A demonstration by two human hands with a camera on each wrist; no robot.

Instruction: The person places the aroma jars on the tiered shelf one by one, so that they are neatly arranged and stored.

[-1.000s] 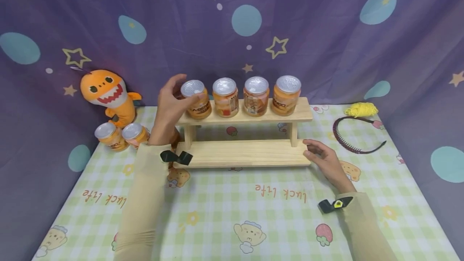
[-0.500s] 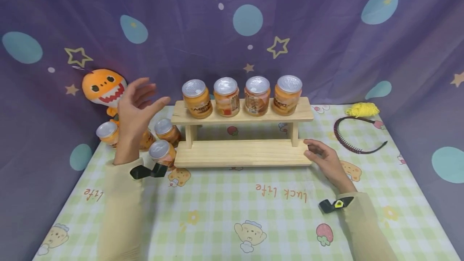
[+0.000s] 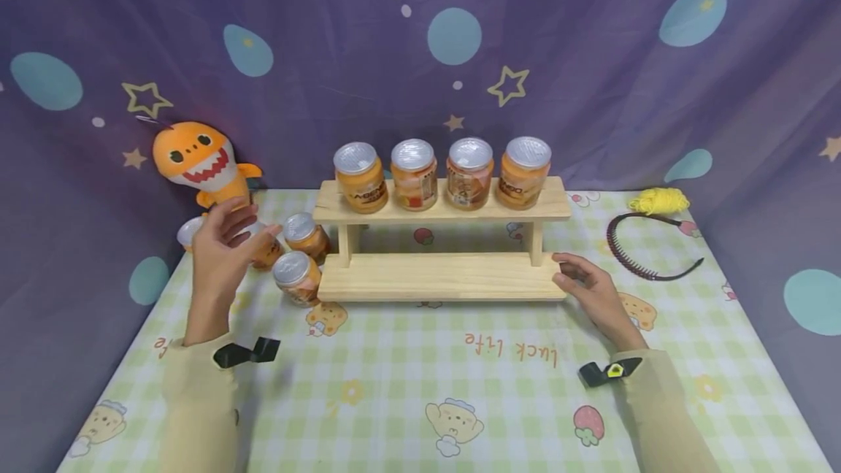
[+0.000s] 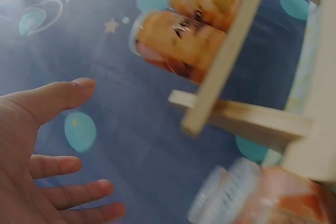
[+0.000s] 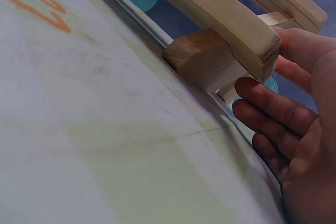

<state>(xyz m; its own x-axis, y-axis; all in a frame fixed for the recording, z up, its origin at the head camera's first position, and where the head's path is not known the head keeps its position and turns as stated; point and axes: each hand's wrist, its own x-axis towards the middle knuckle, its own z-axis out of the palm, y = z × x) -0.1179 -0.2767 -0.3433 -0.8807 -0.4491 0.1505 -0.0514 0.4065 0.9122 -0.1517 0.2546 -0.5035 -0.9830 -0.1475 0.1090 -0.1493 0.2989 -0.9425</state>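
Note:
A two-tier wooden display shelf [image 3: 440, 277] stands mid-table. On its upper board several jars of orange fruit with silver lids, among them the leftmost jar [image 3: 365, 191], are lined up in a row. My right hand [image 3: 591, 296] holds the right end of the lower board, also seen in the right wrist view with fingertips [image 5: 249, 88] against the wood. My left hand [image 3: 220, 258] hovers over more jars left of the shelf, fingers spread and holding nothing. It partly hides those jars; the front jar [image 3: 298, 287] and another jar [image 3: 309, 241] beside the shelf show plainly.
An orange shark plush [image 3: 204, 159] leans on the curtain at back left. A dark toothed headband [image 3: 620, 254] and a bundle of yellow yarn [image 3: 659, 201] lie at right. A checked cloth [image 3: 407, 371] covers the table.
My left hand has let go of the leftmost jar on the upper board, then moved left and down toward the jars on the table. My right hand has stayed in place.

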